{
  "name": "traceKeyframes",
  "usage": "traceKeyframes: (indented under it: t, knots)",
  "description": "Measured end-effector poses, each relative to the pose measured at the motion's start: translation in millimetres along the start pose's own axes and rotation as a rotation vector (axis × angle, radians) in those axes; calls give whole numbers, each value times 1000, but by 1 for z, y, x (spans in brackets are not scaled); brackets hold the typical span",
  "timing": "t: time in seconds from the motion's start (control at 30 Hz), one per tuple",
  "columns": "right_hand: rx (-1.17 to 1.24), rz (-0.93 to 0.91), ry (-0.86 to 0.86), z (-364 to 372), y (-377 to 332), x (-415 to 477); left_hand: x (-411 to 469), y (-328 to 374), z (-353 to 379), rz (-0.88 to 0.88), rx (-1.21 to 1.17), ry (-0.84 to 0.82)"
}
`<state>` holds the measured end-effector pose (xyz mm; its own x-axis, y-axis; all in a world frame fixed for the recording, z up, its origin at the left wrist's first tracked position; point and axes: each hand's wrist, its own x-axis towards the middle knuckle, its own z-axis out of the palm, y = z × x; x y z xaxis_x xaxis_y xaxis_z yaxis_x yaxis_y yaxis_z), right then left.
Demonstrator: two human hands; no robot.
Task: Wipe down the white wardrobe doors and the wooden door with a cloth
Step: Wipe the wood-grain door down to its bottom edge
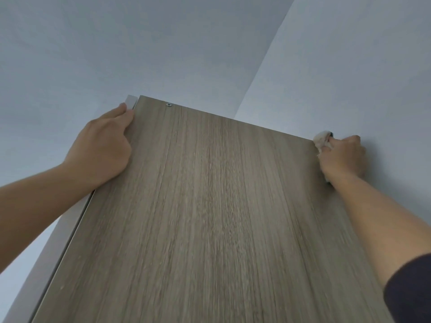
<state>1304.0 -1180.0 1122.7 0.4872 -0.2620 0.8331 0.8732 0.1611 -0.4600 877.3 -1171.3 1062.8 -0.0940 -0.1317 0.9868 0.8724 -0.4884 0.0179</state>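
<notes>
To wipe the top of the door (210, 206) well, I think the left hand (102, 145) should steady its side while the right hand (342, 157) drags the cloth (321, 138), which is at the top right corner, evenly along the edge; the left fingers (123, 110) curl round the door edge and the right fingers (335, 142) grip the cloth.

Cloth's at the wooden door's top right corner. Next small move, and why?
Probably slide the right hand with its cloth down the right edge of the wooden door: the cloth sits at the top corner there, and the left hand grips the opposite edge, steadying it.
</notes>
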Motion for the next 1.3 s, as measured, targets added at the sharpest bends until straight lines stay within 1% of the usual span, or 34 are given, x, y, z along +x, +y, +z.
traceKeyframes:
  t: [0.1,0.23,0.37,0.43,0.5,0.67,0.77,0.83,0.93,1.1,1.3]
  knots:
    - [46,141,31,-6,17,-1,0,0,1,8,-18,3]
    - [64,198,-2,-9,17,-7,2,0,1,8,-45,1]
    - [290,210,-30,-7,13,-20,3,-1,1,-17,-107,-21]
    - [360,169,-75,-4,4,-27,3,-2,1,-42,-132,-34]
    - [385,76,-102,-4,-22,-39,4,-1,1,-53,-154,-43]
    - [427,-315,-127,-1,-124,-92,3,-3,-4,-81,-246,-63]
    - [492,-460,-131,-3,-186,-131,1,-3,-4,-112,-328,-52]
    - [504,-533,-129,-1,-213,-150,3,-8,-3,-129,-398,-53]
    - [496,-578,-123,0,-230,-166,6,-15,-1,-151,-526,-82]
    - [531,-669,-129,-7,-236,-190,6,-20,2,-181,-699,-111]
    - [576,-760,-133,-12,-237,-221,4,-26,4,-160,-842,-140]
